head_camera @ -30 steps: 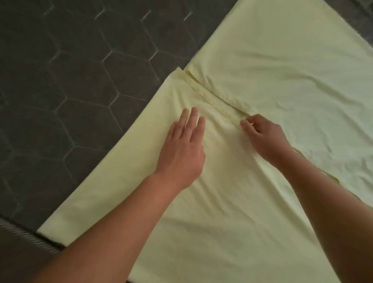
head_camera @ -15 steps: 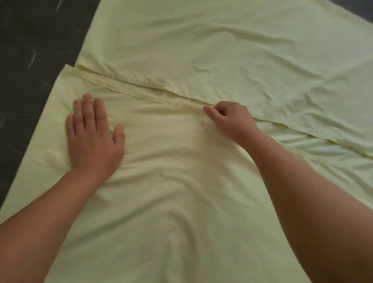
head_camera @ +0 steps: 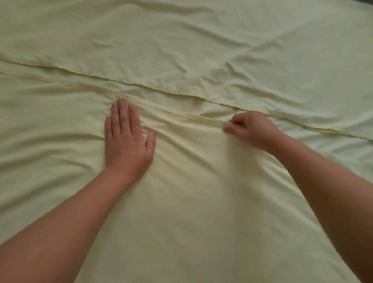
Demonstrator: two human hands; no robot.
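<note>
A pale yellow sheet [head_camera: 191, 202] fills almost the whole head view, spread flat with soft wrinkles. Its near part is a folded-over layer whose hemmed edge [head_camera: 171, 111] runs from the left down to the right across the middle. My left hand [head_camera: 127, 141] lies flat on the near layer just below that hem, fingers straight and together. My right hand [head_camera: 250, 129] pinches the hem between thumb and curled fingers, and the cloth puckers between the two hands.
The far layer of the sheet [head_camera: 201, 40] stretches beyond the hem, creased toward the right. A sliver of dark surface [head_camera: 366, 1] shows at the top right corner.
The view has swung right, so the dark hexagon-patterned surface at the left has left the frame. Both hands have shifted right along the hem, the right hand still pinching it.
</note>
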